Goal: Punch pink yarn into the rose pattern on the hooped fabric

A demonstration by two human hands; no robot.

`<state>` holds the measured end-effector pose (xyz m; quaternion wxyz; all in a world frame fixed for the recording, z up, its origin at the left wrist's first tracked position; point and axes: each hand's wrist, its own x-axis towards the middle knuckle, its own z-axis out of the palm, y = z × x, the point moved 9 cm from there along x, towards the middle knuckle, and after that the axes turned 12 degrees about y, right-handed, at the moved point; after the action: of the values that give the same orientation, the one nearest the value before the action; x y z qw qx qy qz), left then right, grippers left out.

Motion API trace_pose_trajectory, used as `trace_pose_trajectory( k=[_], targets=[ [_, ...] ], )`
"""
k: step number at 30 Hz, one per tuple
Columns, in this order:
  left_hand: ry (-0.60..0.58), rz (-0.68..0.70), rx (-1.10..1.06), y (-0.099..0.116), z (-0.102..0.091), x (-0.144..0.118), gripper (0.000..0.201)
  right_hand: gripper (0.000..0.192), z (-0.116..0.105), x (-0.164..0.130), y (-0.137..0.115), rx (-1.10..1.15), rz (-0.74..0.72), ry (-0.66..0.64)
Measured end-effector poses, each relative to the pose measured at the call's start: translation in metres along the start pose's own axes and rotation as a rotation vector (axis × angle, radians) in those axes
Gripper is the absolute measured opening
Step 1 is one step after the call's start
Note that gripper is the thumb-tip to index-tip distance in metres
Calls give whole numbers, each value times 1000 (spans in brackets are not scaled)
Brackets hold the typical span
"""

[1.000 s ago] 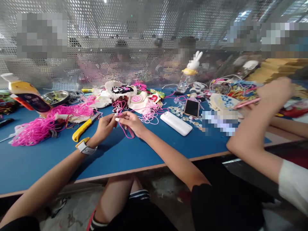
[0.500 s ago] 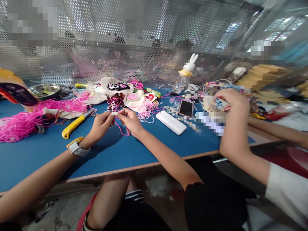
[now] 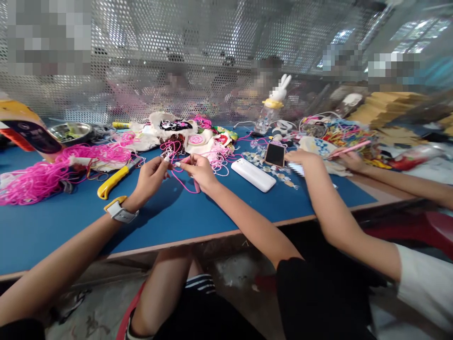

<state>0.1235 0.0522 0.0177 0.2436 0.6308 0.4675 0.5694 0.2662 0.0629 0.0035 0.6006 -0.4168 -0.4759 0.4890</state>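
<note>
Above the blue table, my left hand [image 3: 152, 178] is closed in a pinch on a thin pink cord [image 3: 184, 187]. A short gap to its right, my right hand [image 3: 202, 174] is also pinched closed around the cord. A slim pink handle [image 3: 197, 186] sticks down below my right fingers; its other end is hidden in the hand, so I cannot tell the tool's kind. The cord hangs in a loop beneath both hands. Just behind them lie pink and white cords [image 3: 220, 158] and cream fabric pieces with stitched patterns [image 3: 198, 141].
Left of my hands lie a yellow utility knife [image 3: 113, 182], a pink cord heap [image 3: 38, 182] and a bottle [image 3: 28, 125]. On the right are a white power bank [image 3: 253, 174], a phone [image 3: 275, 155], a rabbit-topped bottle [image 3: 271, 111] and a co-worker's hands [image 3: 307, 163].
My hands have drawn slightly apart, with the cord still between them. The co-worker's near hand has lowered from the fabric to beside the phone, and their other hand now shows a pink object.
</note>
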Motion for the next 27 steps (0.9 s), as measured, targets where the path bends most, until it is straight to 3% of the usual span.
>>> trace_pose_trajectory(
  k=[6, 8, 11, 18, 23, 27],
  targets=[
    [-11, -27, -21, -5, 7, -5, 31, 26, -11, 3, -5, 10, -20, 95],
    [-18, -26, -11, -6, 8, -7, 28, 33, -12, 4, -5, 59, 1, 100],
    [-38, -31, -2, -5, 12, -9, 22, 49, -8, 3, -7, 123, 22, 25],
    [-95, -99, -19, -10, 20, -14, 17, 39, -3, 2, -7, 111, 23, -71],
    [-125, -39, -29, -8, 23, -15, 18, 40, -3, 0, -6, 85, 3, -94],
    [-147, 74, -8, 7, 23, -19, 22, 41, -2, -3, -7, 76, -17, -82]
  ],
)
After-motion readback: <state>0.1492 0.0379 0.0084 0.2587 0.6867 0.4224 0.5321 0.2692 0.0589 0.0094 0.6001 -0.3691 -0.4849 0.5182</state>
